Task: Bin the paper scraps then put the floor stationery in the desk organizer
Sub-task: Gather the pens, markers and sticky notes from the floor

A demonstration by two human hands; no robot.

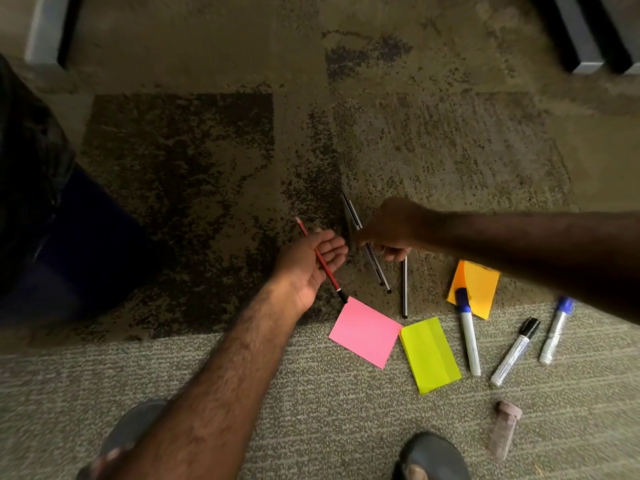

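Observation:
My left hand (313,263) is palm up with a red pencil (323,263) lying across it, fingers loosely spread. Just to its right, my right hand (391,230) is closed around two black-and-white pencils (375,268) that slant down over the carpet. A third black pencil (404,289) lies on the floor below that hand. Scattered on the carpet are a pink sticky pad (363,332), a yellow-green pad (431,355), an orange pad (479,285), two blue-capped markers (467,330) (556,330) and a black-capped marker (516,351).
A dark blue bin (69,244) lined with a black bag stands at the left edge. A small translucent pinkish case (505,427) lies at the lower right. My sandalled feet (429,455) are at the bottom. Furniture legs (45,29) stand at the top corners.

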